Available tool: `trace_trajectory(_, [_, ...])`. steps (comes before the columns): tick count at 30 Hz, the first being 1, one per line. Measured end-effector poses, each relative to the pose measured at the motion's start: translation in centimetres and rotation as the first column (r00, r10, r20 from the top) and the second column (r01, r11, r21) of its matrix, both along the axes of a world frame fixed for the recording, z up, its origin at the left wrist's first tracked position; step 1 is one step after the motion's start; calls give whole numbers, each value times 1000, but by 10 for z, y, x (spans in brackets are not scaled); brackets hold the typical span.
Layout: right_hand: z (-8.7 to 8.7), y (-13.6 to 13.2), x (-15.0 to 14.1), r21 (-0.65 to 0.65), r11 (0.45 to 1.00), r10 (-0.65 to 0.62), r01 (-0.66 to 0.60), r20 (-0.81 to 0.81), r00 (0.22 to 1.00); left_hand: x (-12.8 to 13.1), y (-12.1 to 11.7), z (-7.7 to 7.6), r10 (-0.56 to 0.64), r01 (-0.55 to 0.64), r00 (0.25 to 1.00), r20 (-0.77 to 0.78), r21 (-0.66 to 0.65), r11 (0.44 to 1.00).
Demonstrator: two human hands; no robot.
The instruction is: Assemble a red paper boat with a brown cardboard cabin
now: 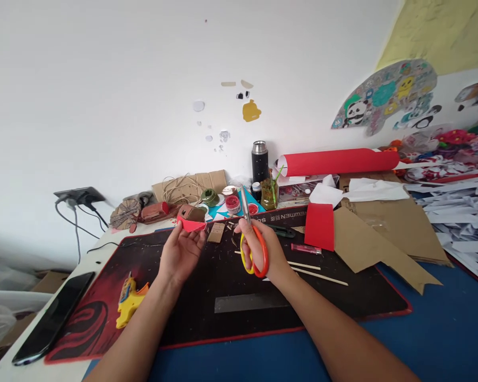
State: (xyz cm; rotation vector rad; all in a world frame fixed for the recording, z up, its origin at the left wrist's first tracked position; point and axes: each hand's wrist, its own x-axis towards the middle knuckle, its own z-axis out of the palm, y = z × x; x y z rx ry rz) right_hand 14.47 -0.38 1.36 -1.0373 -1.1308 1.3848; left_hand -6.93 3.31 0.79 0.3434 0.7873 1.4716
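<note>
My left hand (182, 252) holds a small cardboard piece (193, 214) with a red paper strip along its lower edge, pinched between thumb and fingers. In my right hand (265, 246) is a pair of scissors (258, 265) with one orange and one yellow handle loop. Their blades point up and away from me and look closed. Both hands are above the dark desk mat (191, 313), apart from each other. A small flat cardboard rectangle (216, 232) lies on the mat between them.
A yellow glue gun (129, 302) and black phone (53, 318) lie left. A clear ruler (247, 303), wooden sticks (322, 276), red paper (319, 227) and cardboard (366, 241) lie centre and right. Behind stand a black thermos (259, 162) and a red paper roll (338, 162).
</note>
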Motion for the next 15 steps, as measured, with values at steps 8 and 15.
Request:
trace_trajectory(8, [-12, 1, -2, -10, 1000, 13, -12, 23, 1000, 1, -5, 3, -112, 114, 990, 84, -19, 993])
trace_trajectory(15, [-13, 0, -4, 8, 999, 30, -31, 69, 997, 3, -7, 4, -193, 193, 981, 14, 3, 981])
